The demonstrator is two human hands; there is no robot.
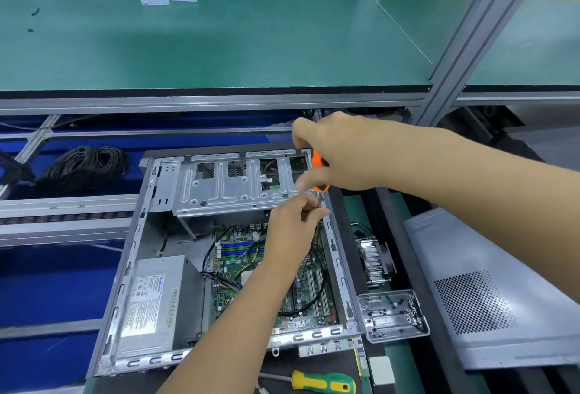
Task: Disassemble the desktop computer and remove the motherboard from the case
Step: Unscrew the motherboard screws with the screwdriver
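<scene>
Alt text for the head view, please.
Right hand grips an orange screwdriver upright at the open case's far right edge; left hand pinches its shaft. The motherboard sits inside.

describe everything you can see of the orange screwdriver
The orange screwdriver has an orange and black handle and a thin dark metal shaft. It stands nearly upright over the far right corner of the open computer case. The right hand grips the handle; the left hand pinches the shaft. Its tip is hidden.
</scene>
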